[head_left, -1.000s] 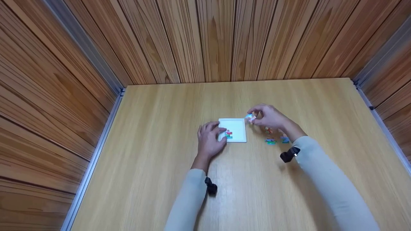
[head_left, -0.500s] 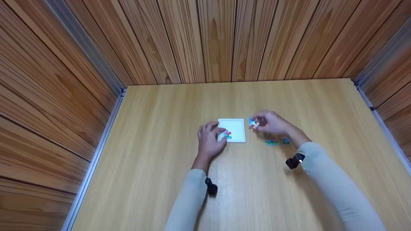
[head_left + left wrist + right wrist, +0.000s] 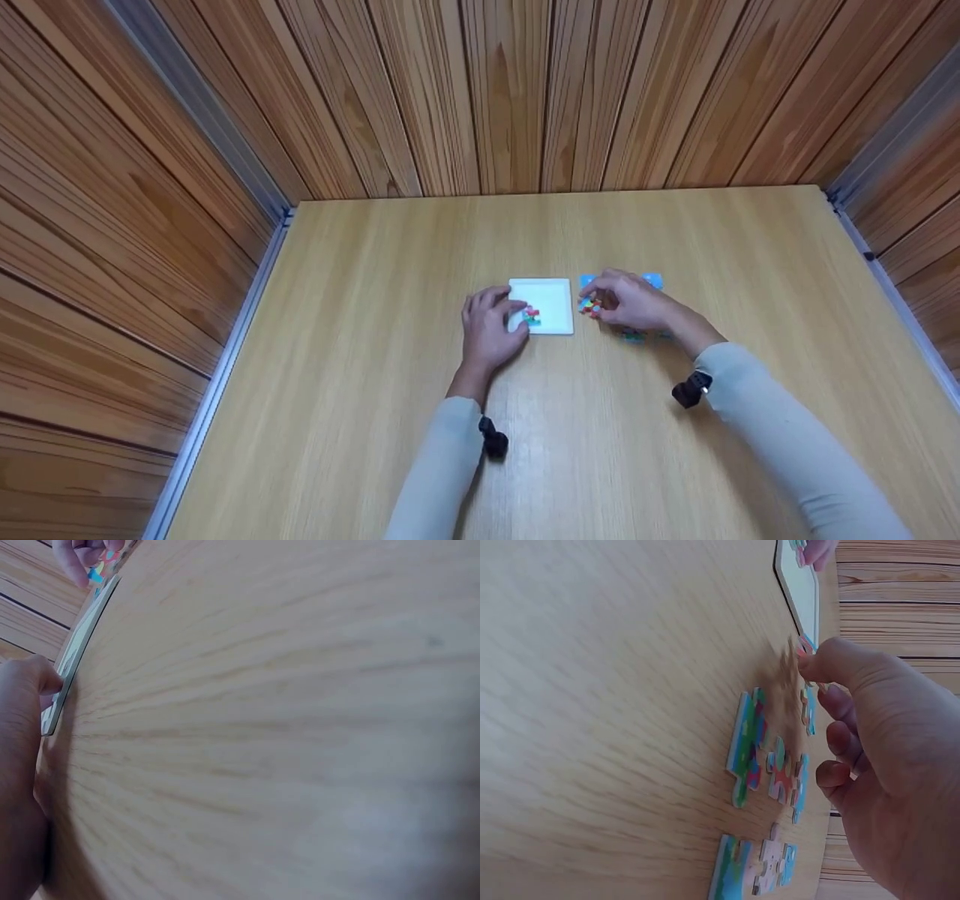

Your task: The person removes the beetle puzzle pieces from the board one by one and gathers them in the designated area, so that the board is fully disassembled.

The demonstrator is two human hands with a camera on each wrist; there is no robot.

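Note:
My left hand [image 3: 491,330] lies over the left side of a white square tray [image 3: 556,292], its thumb at the rim in the left wrist view. Between index finger and thumb, a red and green jigsaw piece [image 3: 532,316] sits inside the tray at the lower left. Just right of the tray, my right hand [image 3: 637,300] pinches a multicoloured jigsaw piece [image 3: 588,306] between thumb and fingers. That held piece [image 3: 805,646] is partly hidden by the thumb in the right wrist view. The other right fingers are curled and hold nothing there.
Several loose jigsaw pieces lie on the table right of the tray, partly under my right hand. They include a blue one [image 3: 653,280], a green-edged one [image 3: 740,736], an orange one [image 3: 780,774] and a pink one [image 3: 768,864]. A wood-panelled wall [image 3: 510,97] stands behind.
My right hand has set a blue and pink piece down beside the tray's upper right, moved nearer the front, and now holds a different multicoloured piece. The left hand has stayed put.

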